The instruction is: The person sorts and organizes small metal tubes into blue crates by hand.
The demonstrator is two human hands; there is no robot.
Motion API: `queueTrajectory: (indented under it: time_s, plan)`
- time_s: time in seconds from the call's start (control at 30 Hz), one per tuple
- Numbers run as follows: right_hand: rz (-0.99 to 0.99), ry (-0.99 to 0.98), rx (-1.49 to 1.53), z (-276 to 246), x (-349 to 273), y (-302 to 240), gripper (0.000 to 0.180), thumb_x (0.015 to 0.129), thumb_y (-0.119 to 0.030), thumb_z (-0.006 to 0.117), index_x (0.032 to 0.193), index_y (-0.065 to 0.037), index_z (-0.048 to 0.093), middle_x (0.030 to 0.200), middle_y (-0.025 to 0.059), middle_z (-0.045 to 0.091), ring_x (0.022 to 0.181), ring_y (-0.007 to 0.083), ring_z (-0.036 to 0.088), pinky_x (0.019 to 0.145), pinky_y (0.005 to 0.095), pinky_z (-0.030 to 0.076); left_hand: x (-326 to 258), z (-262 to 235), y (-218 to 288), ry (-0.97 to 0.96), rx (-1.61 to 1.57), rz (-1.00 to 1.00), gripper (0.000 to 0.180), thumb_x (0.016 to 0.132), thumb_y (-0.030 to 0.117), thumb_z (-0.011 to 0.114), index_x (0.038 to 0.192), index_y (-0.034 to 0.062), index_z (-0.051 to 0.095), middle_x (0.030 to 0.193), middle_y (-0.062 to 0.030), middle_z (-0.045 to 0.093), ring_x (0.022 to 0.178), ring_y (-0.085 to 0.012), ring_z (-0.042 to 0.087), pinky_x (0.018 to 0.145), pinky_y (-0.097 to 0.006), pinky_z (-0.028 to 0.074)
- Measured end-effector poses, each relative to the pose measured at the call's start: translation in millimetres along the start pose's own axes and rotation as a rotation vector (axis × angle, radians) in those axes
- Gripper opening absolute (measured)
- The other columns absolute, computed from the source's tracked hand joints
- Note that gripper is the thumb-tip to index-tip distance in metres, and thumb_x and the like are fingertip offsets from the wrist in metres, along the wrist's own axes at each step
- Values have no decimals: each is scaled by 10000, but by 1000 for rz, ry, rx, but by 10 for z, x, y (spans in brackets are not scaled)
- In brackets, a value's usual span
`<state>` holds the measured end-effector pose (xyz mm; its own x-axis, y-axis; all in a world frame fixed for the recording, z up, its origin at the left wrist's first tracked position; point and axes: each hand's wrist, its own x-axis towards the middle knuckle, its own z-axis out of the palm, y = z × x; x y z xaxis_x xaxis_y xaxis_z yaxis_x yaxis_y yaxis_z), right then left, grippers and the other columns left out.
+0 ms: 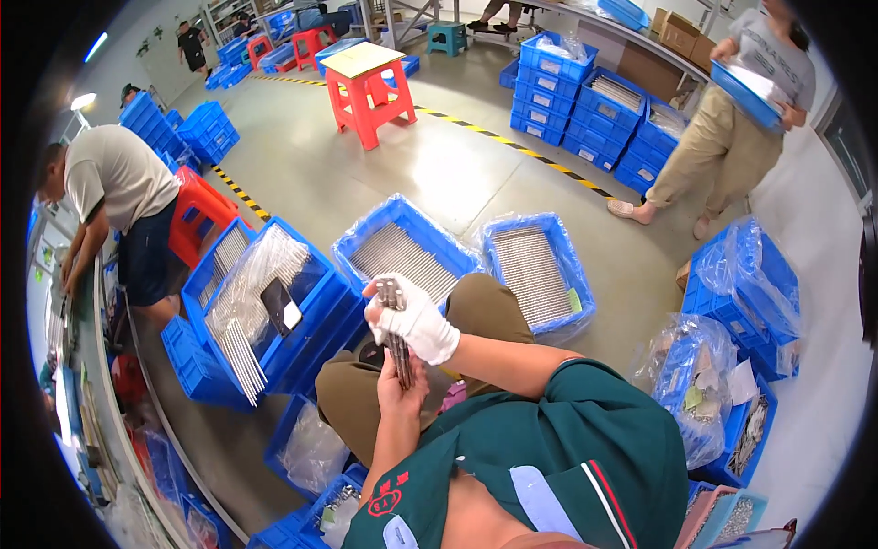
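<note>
Above the person's lap, a bundle of metal rods stands nearly upright between two hands. The right hand, in a white glove, is wrapped around its upper part; the bare left hand grips the lower part. Just beyond the knees, a blue crate and a second crate hold rows of rods. To the left, a phone lies on a plastic-covered crate of rods.

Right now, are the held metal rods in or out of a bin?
Out: the rods are gripped by the bare left hand and gloved right hand, above the lap.
</note>
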<state>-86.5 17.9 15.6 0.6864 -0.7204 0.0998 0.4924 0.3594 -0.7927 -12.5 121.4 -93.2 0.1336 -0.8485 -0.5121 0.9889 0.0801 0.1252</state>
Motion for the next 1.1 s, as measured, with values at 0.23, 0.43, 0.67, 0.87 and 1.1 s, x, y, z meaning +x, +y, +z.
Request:
queueTrajectory:
  time_s: [0.23, 0.43, 0.67, 0.87, 1.1]
  plan:
    - [369, 50, 658, -697, -13, 38, 338, 926, -320, 431, 783, -33, 538, 649, 65, 545, 676, 243, 573, 689, 400, 478, -146, 102, 353, 155, 866, 727, 218, 901, 268, 529, 839, 59, 528, 586, 23, 472, 400, -35, 367, 339, -182, 255]
    - [1193, -324, 415, -1123, -528, 437, 424, 921, -402, 409, 977, -1, 534, 878, 150, 594, 703, 236, 600, 612, 354, 515, -176, 319, 898, 114, 1438, 707, 184, 855, 169, 592, 891, -11, 572, 683, 16, 519, 601, -36, 443, 539, -185, 358]
    - [1049, -715, 511, -826, -667, 417, 356, 910, -379, 447, 872, -33, 520, 621, 74, 545, 482, 148, 524, 392, 263, 423, -230, 815, 821, -132, 1583, 559, 172, 833, 139, 589, 899, -19, 579, 645, -1, 525, 580, -56, 476, 525, -214, 390]
    - [1125, -605, 383, -663, -680, 481, 197, 900, -269, 523, 796, -112, 464, 523, -67, 273, 397, 34, 233, 345, 208, 201, -276, 998, 759, -234, 1641, 583, 161, 858, 126, 551, 923, -21, 551, 650, -30, 553, 570, -83, 498, 550, -228, 415]
    - [392, -132, -880, -626, -663, 162, 435, 848, -430, 544, 760, -3, 532, 608, 93, 487, 529, 163, 484, 520, 318, 422, -259, 850, 883, -57, 992, 1028, 287, 935, 285, 457, 968, 12, 540, 867, -92, 614, 767, -129, 566, 711, -246, 447]
